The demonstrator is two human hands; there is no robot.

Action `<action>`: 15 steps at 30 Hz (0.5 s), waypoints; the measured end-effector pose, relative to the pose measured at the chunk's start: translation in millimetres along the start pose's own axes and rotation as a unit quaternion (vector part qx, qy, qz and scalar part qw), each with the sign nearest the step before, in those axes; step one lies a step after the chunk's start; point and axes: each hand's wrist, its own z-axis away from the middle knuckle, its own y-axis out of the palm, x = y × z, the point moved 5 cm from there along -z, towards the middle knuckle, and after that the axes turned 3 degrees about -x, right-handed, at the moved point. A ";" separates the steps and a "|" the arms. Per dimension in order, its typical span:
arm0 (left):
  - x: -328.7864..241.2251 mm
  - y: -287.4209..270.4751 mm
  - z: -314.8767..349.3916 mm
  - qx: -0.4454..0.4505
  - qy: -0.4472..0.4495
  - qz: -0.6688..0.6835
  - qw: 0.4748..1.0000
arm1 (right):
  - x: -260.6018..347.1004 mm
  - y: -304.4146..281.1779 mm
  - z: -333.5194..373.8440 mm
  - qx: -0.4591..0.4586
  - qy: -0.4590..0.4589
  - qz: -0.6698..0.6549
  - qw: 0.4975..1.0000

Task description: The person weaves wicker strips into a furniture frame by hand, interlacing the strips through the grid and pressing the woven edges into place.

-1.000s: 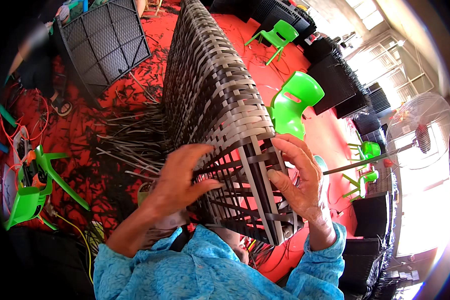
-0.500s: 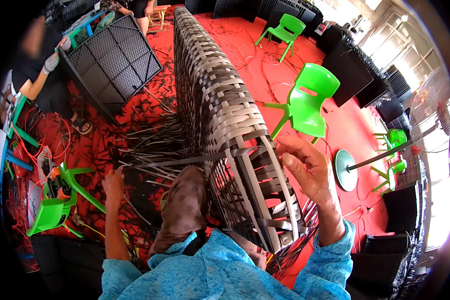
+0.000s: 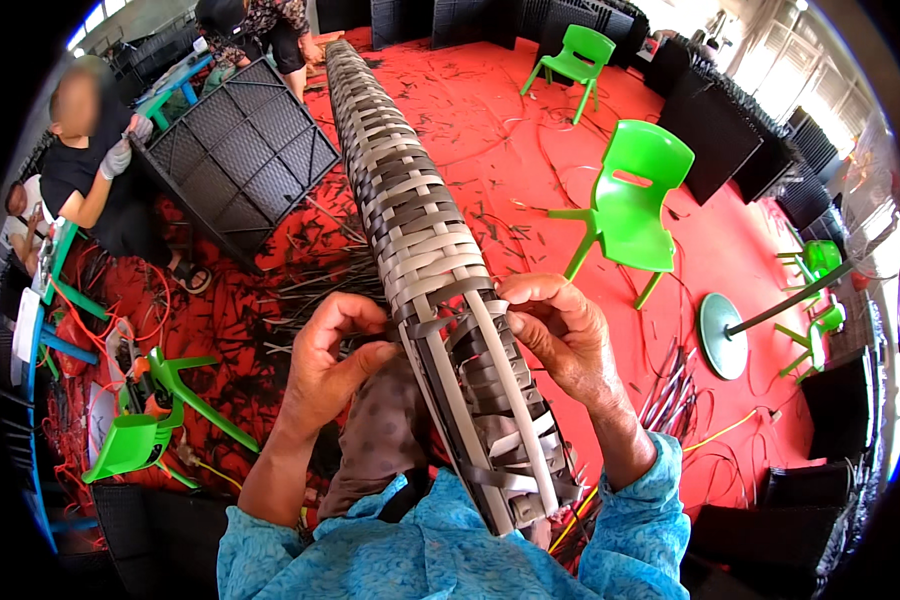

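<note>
A long woven furniture panel point(image 3: 425, 230) in grey-brown and dark strips stands on edge before me, its near end on my lap side. Pale lengthwise bars show at that end, where the weave is open. A dark flat weaving strip point(image 3: 462, 291) crosses the bars where the close weave stops. My right hand point(image 3: 568, 340) is at the panel's right edge, thumb and forefinger pinched at the strip's end. Against the left edge my left hand point(image 3: 332, 365) is curled, its thumb and fingertips at the panel; what it holds there is hidden.
Green chairs point(image 3: 638, 200) stand to the right and far right. Cut strips point(image 3: 315, 290) litter the red floor point(image 3: 450, 120). At left a person in gloves holds a dark woven panel point(image 3: 245, 150). A tipped green chair point(image 3: 135, 450) with tools lies near left. A round stand base point(image 3: 722, 335) is at right.
My left hand has come in from the far left, where it held the strip stretched out, to the panel's left edge. The panel has turned more upright, and my right hand has closed on its edge.
</note>
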 end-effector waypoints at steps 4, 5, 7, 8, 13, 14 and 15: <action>-11.9 -3.6 -5.7 0.075 -0.098 -0.012 0.992 | 0.4 -2.4 -4.8 0.019 -0.049 0.021 0.998; -13.7 -7.0 -7.0 0.074 -0.100 -0.020 0.992 | 0.4 -0.8 -6.3 0.019 -0.051 0.013 0.998; -19.7 -10.8 -9.9 0.083 -0.065 -0.075 0.992 | 5.4 3.9 -7.7 0.033 -0.121 0.113 0.986; -27.9 -11.2 -11.6 0.073 -0.047 -0.132 0.987 | 3.9 5.5 -8.0 0.032 -0.159 0.150 0.975; -43.0 -28.2 -1.9 0.044 -0.029 -0.193 0.980 | -8.0 27.3 -1.4 -0.003 -0.132 0.068 0.989; -48.9 -29.6 -1.7 0.034 -0.017 -0.206 0.978 | -15.9 36.4 2.2 0.000 -0.099 0.018 0.995; -54.0 -31.6 -2.4 0.025 -0.004 -0.219 0.975 | -23.8 44.4 5.0 0.003 -0.067 -0.032 0.997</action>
